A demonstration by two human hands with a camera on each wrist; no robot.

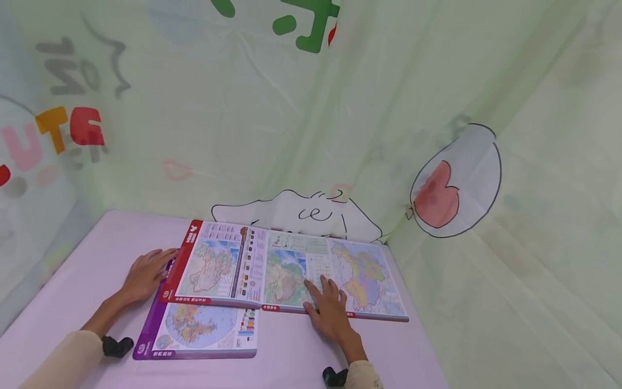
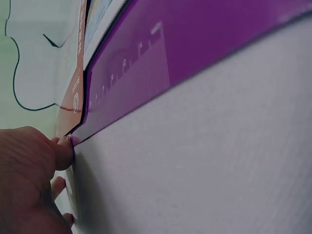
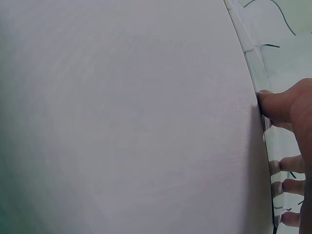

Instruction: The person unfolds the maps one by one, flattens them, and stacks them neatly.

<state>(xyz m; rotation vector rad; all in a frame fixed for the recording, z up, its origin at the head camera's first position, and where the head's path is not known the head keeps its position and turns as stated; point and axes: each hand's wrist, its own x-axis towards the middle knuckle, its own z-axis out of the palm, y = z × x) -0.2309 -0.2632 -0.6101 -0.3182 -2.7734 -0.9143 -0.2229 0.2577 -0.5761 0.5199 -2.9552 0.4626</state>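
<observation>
A purple-bordered world map (image 1: 199, 327) lies at the left of the table, partly covered by a red-bordered map (image 1: 214, 270). To the right, further map panels with red tabs along the front edge (image 1: 369, 278) stretch across the back. My left hand (image 1: 146, 273) rests at the left edge of the two stacked maps, fingers extended toward the red border. In the left wrist view its thumb (image 2: 63, 152) meets the corner of the purple border (image 2: 131, 73). With fingers spread, my right hand (image 1: 330, 310) rests on the right-hand panels; its thumb (image 3: 273, 105) is right at their front edge.
The maps lie on a pale pink tabletop (image 1: 291, 359). A light green curtain with printed letters and drawings (image 1: 272, 135) rises behind the table and along its right side. Dark green wrist devices (image 1: 116, 347) show near both cuffs.
</observation>
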